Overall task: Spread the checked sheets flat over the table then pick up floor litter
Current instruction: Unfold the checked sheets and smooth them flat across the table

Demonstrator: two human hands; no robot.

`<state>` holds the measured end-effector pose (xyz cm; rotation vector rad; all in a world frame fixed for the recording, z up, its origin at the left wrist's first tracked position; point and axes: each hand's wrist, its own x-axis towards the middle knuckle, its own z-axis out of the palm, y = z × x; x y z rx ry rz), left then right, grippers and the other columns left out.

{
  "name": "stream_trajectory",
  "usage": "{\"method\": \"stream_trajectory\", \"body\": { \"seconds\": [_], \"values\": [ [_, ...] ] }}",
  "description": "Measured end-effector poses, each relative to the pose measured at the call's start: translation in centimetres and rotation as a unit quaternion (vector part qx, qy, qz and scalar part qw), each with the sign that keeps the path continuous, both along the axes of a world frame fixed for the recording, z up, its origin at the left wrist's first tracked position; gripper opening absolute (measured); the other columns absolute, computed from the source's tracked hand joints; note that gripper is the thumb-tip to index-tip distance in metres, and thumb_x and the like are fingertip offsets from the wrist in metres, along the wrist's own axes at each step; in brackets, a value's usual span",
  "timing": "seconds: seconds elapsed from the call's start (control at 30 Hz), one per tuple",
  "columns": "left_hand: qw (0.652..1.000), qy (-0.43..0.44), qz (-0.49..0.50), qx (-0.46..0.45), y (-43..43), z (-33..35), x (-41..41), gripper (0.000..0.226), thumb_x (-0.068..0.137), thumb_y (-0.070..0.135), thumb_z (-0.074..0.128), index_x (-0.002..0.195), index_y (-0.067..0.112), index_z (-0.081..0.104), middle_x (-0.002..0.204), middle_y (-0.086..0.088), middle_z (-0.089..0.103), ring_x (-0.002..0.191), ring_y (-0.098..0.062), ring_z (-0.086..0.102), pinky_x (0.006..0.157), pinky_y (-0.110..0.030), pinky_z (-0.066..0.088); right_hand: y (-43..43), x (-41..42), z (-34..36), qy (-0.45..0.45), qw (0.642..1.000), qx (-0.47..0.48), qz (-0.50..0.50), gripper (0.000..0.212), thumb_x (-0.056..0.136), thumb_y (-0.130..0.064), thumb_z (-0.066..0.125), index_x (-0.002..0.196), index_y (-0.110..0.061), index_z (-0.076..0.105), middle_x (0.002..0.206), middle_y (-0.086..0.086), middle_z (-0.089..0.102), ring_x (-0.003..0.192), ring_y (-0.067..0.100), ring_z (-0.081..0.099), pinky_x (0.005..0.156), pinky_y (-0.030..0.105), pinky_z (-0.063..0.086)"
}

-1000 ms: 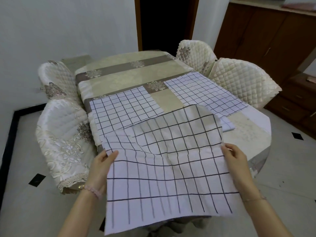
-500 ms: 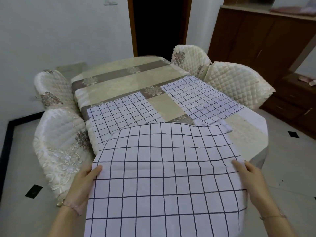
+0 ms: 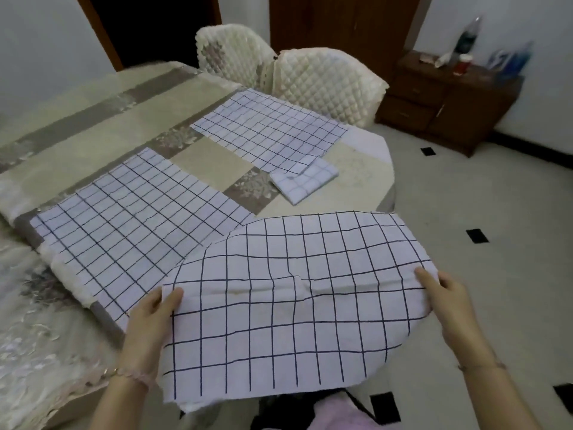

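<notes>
Left hand (image 3: 155, 308) and right hand (image 3: 440, 293) each pinch opposite edges of a checked sheet (image 3: 294, 296) sagging above the table (image 3: 201, 162); pulling it taut should flatten it.

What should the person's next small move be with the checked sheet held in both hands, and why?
Probably carry the held sheet forward and lower it onto the bare table corner. The left hand and right hand grip its side edges, it bulges and hangs past the table's near edge, and two sheets already lie flat. The folded sheet may be in the way.
</notes>
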<state>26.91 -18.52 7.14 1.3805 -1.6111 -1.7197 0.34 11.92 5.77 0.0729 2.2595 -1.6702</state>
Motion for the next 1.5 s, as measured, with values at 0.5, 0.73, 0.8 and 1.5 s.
{"method": "stream_trajectory", "body": {
  "seconds": [0.5,0.73,0.8,1.5],
  "values": [
    [0.977,-0.005,-0.212,-0.030,11.1,-1.1,-19.2,0.031,0.091,0.021,0.058,0.071,0.001,0.046,0.072,-0.013,0.045,0.073,-0.020,0.043,0.065,-0.032,0.032,16.6,-5.9,-2.7,-0.048,0.982,-0.021,-0.181,0.022,0.090,-0.018,0.059,0.086,0.002,0.065,0.099,0.024,0.069,0.081,0.026,0.063,0.081,0.044,0.051],
    [0.963,-0.008,-0.266,-0.038,21.7,-1.9,-32.6,0.037,0.091,0.010,0.056,0.058,0.017,0.042,0.042,0.016,0.047,0.046,-0.003,0.043,0.044,-0.015,0.035,26.8,-15.0,-3.0,-0.047,0.977,-0.003,-0.209,0.038,0.092,-0.019,0.056,0.077,0.016,0.050,0.068,0.011,0.052,0.066,0.018,0.046,0.055,0.026,0.034],
    [0.963,0.004,-0.267,-0.040,23.7,-1.7,-35.8,0.033,0.092,0.010,0.056,0.060,0.017,0.049,0.049,0.013,0.054,0.052,-0.004,0.049,0.046,-0.014,0.038,28.9,-17.7,-3.2,-0.043,0.976,-0.007,-0.213,0.039,0.091,-0.020,0.057,0.084,0.018,0.051,0.073,0.013,0.054,0.069,0.020,0.049,0.062,0.030,0.037],
    [0.967,0.039,-0.250,0.001,17.9,-3.3,-79.3,0.017,0.091,0.009,0.057,0.076,0.004,0.062,0.069,-0.002,0.062,0.068,-0.018,0.053,0.061,-0.028,0.042,22.4,-60.4,-0.4,-0.006,0.988,0.030,-0.153,0.026,0.092,-0.017,0.055,0.085,0.007,0.062,0.076,0.009,0.063,0.070,0.020,0.055,0.061,0.029,0.042]
  ]
}}
